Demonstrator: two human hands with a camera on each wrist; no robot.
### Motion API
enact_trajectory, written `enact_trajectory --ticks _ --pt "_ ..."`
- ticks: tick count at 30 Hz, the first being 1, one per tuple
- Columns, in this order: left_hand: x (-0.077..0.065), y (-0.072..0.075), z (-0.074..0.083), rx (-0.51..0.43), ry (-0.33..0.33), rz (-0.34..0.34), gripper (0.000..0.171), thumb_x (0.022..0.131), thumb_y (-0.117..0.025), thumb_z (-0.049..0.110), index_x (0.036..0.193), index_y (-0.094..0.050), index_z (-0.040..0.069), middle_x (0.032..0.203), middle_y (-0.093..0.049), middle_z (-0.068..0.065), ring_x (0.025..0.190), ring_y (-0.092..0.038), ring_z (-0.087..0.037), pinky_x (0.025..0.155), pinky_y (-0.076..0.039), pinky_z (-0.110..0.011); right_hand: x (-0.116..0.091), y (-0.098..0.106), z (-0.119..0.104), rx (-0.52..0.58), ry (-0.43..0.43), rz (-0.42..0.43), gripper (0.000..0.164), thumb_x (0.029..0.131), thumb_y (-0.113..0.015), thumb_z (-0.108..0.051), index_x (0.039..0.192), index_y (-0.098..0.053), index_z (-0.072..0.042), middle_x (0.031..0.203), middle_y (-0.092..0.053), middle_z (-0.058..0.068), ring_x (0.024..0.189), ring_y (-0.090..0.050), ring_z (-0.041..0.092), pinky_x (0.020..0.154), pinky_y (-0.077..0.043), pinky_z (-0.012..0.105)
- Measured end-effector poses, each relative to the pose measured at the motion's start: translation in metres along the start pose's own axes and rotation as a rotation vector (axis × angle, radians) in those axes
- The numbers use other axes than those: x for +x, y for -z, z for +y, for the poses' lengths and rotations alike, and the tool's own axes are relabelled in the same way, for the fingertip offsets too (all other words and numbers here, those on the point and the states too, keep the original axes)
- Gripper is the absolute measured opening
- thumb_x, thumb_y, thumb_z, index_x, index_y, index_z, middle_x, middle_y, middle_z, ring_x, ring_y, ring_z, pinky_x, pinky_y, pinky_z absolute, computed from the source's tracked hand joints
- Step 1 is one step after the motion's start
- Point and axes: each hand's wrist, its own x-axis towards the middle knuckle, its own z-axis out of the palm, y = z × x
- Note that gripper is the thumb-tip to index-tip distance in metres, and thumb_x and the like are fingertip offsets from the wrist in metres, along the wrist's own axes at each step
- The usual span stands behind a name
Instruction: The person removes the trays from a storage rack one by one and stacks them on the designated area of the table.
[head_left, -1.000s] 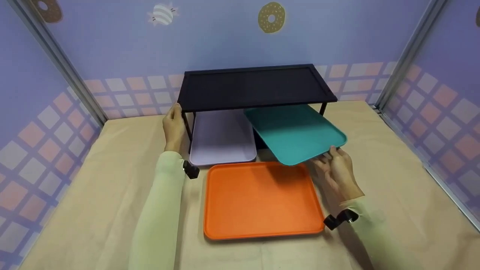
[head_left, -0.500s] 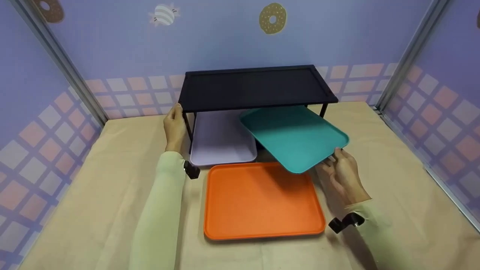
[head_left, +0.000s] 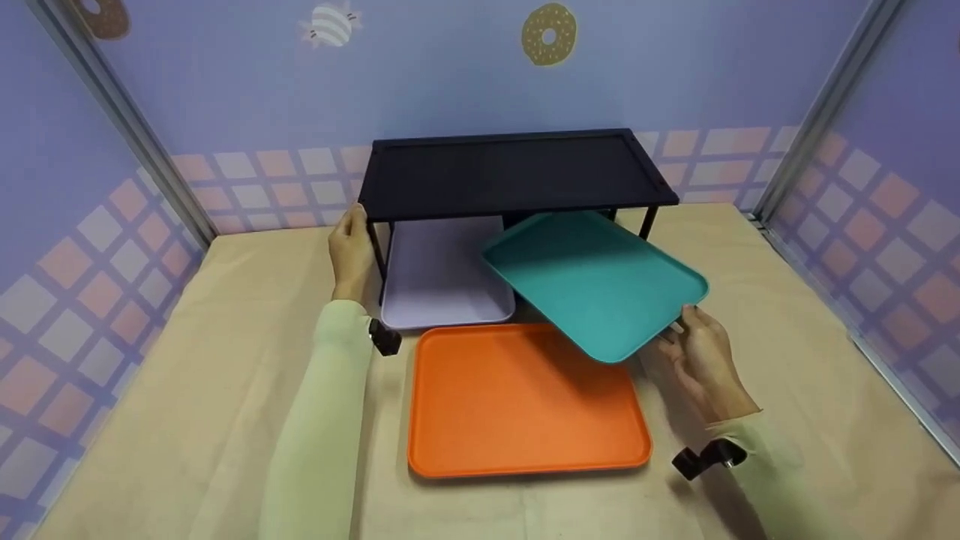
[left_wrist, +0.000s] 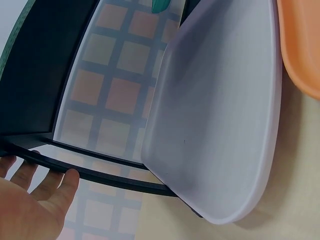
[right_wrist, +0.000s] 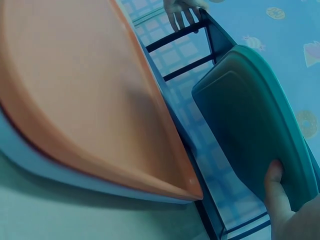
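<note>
A teal tray [head_left: 592,277] hangs at a slant, its rear end beneath the top of a black rack [head_left: 517,172] and its front corner over an orange tray [head_left: 525,405]. My right hand [head_left: 709,360] pinches the teal tray's right front edge; the right wrist view shows a finger pressed to its underside [right_wrist: 240,120]. At the rack's left front corner, my left hand [head_left: 349,247] grips the frame, and the left wrist view has its fingertips [left_wrist: 70,180] at the leg. A lilac tray [head_left: 446,277] lies flat under the rack's left half.
The orange tray rests on the beige cloth [head_left: 180,375], just in front of the rack and the lilac tray. A patterned back wall [head_left: 450,75] stands close behind the rack, with side walls at left and right.
The teal tray has come forward and rightward out from under the rack, its front corner reaching further over the orange tray. My right hand moved with it; my left hand stayed at the rack.
</note>
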Motion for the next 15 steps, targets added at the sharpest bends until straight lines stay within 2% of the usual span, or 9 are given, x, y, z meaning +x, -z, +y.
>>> enact_trajectory --ticks 15 --pt "-0.001 0.001 -0.001 0.02 -0.036 -0.005 0.046 0.112 -0.04 0.028 0.15 -0.05 0.005 0.159 -0.044 -0.013 0.151 -0.036 -0.025 0.124 -0.031 -0.031 -0.005 0.018 -0.001 -0.003 0.031 -0.015 0.059 0.113 -0.027 -0.027 0.161 -0.01 0.002 0.127 -0.055 0.001 0.108 -0.064 0.008 0.09 -0.058 0.024"
